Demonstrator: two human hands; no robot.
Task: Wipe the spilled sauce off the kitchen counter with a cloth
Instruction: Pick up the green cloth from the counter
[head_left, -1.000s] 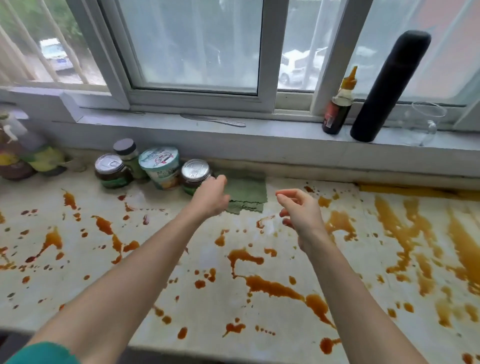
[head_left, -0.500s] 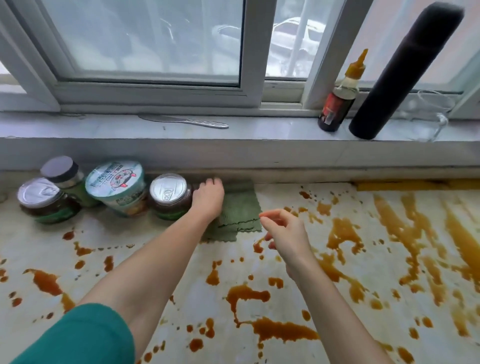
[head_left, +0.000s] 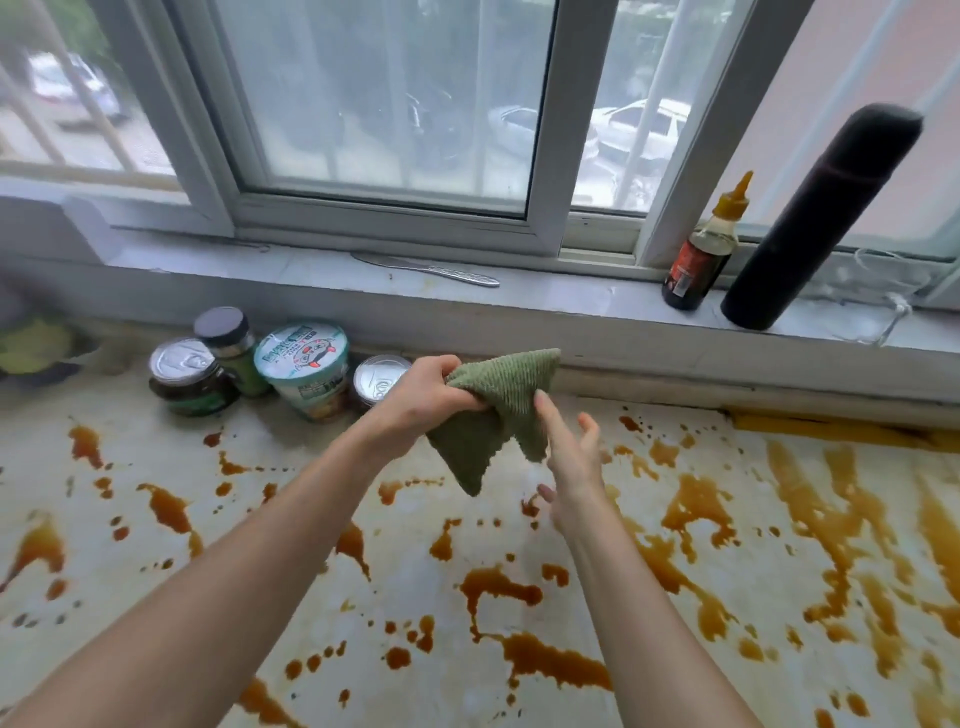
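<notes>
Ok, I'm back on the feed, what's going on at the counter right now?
A person is at the counter, apparently about to wipe. The left hand grips a bunched green cloth and holds it in the air, clear of the surface. The right hand is open beside the cloth's hanging corners, fingers at its edge; I cannot tell if they touch. Brown sauce is splattered across most of the counter, and no wiped patch shows yet.

Home kitchen, sauce-splashed counter (head_left: 415, 582), food jars (head_left: 189, 376), sauce bottle (head_left: 701, 260) on windowsill (head_left: 311, 270)
</notes>
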